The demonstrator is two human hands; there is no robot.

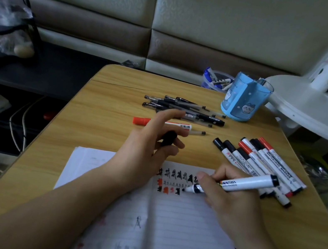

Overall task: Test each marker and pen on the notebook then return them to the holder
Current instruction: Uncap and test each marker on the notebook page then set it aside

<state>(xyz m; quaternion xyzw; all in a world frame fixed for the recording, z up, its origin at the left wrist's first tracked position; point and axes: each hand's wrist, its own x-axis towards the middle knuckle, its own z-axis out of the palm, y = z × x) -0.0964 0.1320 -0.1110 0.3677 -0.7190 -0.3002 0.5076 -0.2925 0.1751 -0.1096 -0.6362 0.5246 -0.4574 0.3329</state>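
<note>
Right now the right hand (232,193) grips an uncapped white marker (242,183) with its tip on the open lined notebook (174,225), the left hand (151,144) pinches its black cap (168,138), and beyond the notebook many pens (185,110) and markers (265,164) lie outside the blue cup holder (244,99), so much work is left.

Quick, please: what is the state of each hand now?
Left hand: closed on a black cap, index finger extended.
Right hand: closed on an uncapped marker, tip on the notebook.
</note>
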